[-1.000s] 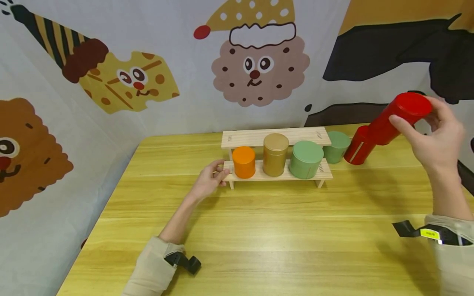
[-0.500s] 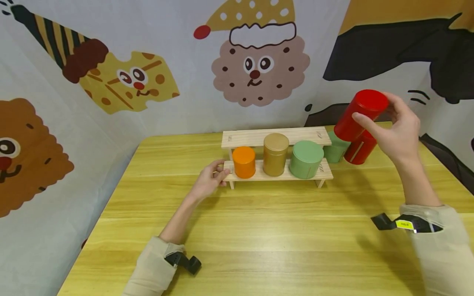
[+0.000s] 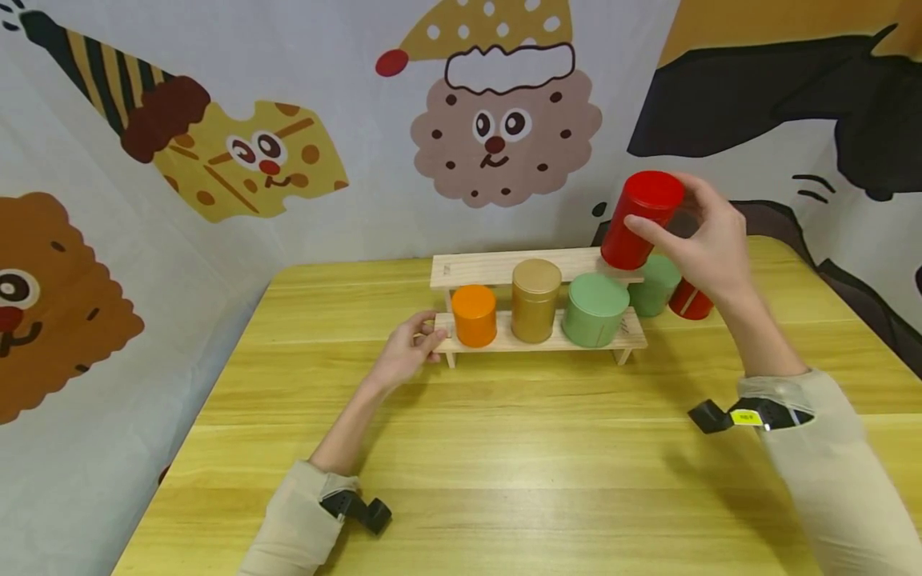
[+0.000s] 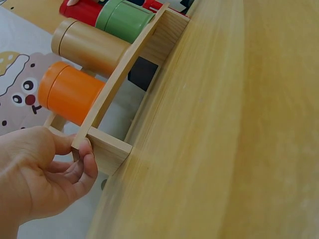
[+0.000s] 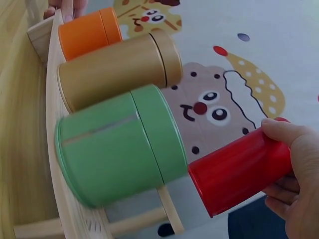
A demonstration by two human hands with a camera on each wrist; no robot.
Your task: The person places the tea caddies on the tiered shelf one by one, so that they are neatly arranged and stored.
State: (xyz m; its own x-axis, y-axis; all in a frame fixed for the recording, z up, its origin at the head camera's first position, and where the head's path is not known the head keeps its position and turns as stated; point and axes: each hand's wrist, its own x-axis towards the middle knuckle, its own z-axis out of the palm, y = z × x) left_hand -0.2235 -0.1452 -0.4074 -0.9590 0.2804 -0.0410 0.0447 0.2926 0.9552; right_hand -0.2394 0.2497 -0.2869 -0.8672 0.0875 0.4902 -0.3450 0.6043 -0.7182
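Observation:
My right hand (image 3: pixel 709 240) grips a red canister (image 3: pixel 639 220) near its lid, slightly tilted, over the right end of the rack's upper shelf. The two-tier wooden rack (image 3: pixel 461 270) stands at the back of the table. With thumb and fingers, my left hand (image 3: pixel 406 350) pinches the left end of its lower shelf; the left wrist view shows the thumb (image 4: pixel 85 145) at the board's edge. Along that lower shelf stand an orange canister (image 3: pixel 475 317), a gold canister (image 3: pixel 536 302) and a wide green canister (image 3: pixel 595 312), all lidded and upright.
Beside the rack's right end, a second green canister (image 3: pixel 654 288) and another red canister (image 3: pixel 689 302) stand on the wooden table (image 3: pixel 461 464); my right hand partly hides the red one. A cartoon-printed cloth (image 3: pixel 360 216) hangs behind and to the left.
My right hand has carried the red canister leftward from the right side to above the rack's upper shelf, bringing it more upright. The left hand has stayed on the rack.

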